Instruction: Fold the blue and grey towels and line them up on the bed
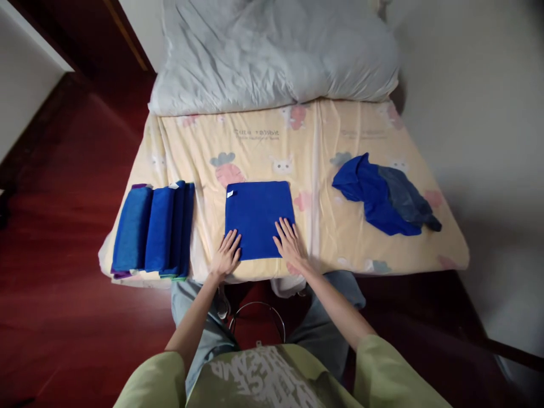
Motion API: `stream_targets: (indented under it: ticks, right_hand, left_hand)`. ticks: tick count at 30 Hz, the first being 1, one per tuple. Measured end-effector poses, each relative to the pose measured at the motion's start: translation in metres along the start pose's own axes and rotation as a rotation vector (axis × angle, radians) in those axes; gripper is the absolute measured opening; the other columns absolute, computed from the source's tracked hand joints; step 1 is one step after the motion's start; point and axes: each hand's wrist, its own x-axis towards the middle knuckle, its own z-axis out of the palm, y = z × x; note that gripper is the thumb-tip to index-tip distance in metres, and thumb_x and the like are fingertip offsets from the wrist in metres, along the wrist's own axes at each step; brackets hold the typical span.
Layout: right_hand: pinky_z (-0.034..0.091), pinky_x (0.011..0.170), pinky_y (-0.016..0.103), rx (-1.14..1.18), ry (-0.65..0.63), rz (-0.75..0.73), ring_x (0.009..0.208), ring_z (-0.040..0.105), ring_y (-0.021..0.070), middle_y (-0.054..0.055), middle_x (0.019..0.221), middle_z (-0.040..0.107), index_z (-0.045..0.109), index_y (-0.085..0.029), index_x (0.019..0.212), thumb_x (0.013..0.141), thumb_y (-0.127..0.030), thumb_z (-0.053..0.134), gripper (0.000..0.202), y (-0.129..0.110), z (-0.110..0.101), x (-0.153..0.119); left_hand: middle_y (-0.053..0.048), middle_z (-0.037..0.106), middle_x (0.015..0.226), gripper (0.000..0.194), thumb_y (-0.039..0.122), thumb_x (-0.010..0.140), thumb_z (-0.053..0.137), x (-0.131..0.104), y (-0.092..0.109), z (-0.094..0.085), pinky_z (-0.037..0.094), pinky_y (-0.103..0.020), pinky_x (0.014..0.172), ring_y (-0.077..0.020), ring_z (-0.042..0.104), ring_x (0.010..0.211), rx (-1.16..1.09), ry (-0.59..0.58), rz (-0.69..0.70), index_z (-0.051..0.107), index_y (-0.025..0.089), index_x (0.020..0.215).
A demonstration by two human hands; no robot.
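A blue square cloth (259, 212) lies spread flat on the bed, with a small white tag at its upper left corner. My left hand (227, 255) rests on its lower left edge, fingers stretched out. On the lower right part of the same cloth lies my right hand (289, 241), palm down with the fingers apart. Neither hand grips anything. To the left, several folded cloths (159, 229) in blues, with purple and green edges showing, lie side by side. Over on the right is a crumpled heap of blue and grey-blue cloths (378, 195).
The bed (263, 147) has a yellow sheet printed with rabbits and carrots. A large pale grey quilt (272, 56) is piled across its far end. A white wall (480, 113) stands on the right, and dark red floor (72, 226) lies to the left.
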Motion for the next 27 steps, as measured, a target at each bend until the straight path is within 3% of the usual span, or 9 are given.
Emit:
stream_targets:
  ticks: [4, 16, 20, 23, 27]
  right_hand:
    - [0.009, 0.129, 0.052, -0.001, -0.007, 0.053, 0.157, 0.016, 0.0237, 0.006, 0.169, 0.019, 0.022, -0.020, 0.163, 0.106, -0.035, 0.033, 0.060, 0.001, 0.005, -0.035]
    - [0.009, 0.129, 0.053, 0.014, 0.017, 0.053, 0.158, 0.013, 0.0233, 0.006, 0.169, 0.018, 0.025, -0.020, 0.162, 0.106, -0.034, 0.033, 0.058, 0.001, 0.014, -0.030]
    - [0.015, 0.126, 0.059, 0.067, 0.038, -0.003, 0.156, 0.021, 0.0275, 0.010, 0.167, 0.025, 0.029, -0.019, 0.161, 0.104, -0.034, 0.038, 0.059, -0.003, 0.011, -0.048]
    - [0.025, 0.126, 0.053, 0.158, 0.033, -0.188, 0.153, 0.029, 0.0246, 0.008, 0.164, 0.033, 0.031, -0.022, 0.161, 0.101, -0.034, 0.045, 0.062, 0.008, 0.017, -0.079]
    - [0.041, 0.119, 0.049, 0.281, 0.244, -0.065, 0.148, 0.039, 0.0245, 0.011, 0.157, 0.046, 0.043, -0.019, 0.155, 0.098, -0.027, 0.046, 0.058, 0.029, 0.033, -0.106]
  left_hand:
    - [-0.008, 0.030, 0.165, 0.056, 0.032, 0.104, 0.036, -0.017, -0.005, 0.003, 0.021, -0.049, 0.127, -0.0258, 0.025, 0.154, 0.006, 0.021, -0.023, 0.037, 0.018, 0.158]
    - [-0.009, 0.030, 0.165, 0.056, 0.032, 0.105, 0.033, -0.011, -0.005, 0.004, 0.020, -0.049, 0.127, -0.0254, 0.023, 0.155, 0.004, 0.015, -0.026, 0.037, 0.017, 0.158]
    - [-0.015, 0.028, 0.165, 0.060, 0.037, 0.102, 0.040, -0.026, -0.001, -0.005, 0.022, -0.052, 0.126, -0.0298, 0.021, 0.155, 0.047, -0.023, 0.024, 0.038, 0.012, 0.156]
    - [-0.016, 0.027, 0.165, 0.069, 0.033, 0.094, 0.050, -0.046, -0.003, -0.003, 0.022, -0.053, 0.126, -0.0312, 0.021, 0.155, 0.110, -0.102, 0.216, 0.035, 0.011, 0.157]
    - [-0.012, 0.038, 0.161, 0.067, 0.012, 0.089, 0.042, -0.060, -0.007, 0.004, 0.027, -0.047, 0.125, -0.0253, 0.031, 0.151, 0.199, -0.107, 0.204, 0.037, 0.013, 0.156]
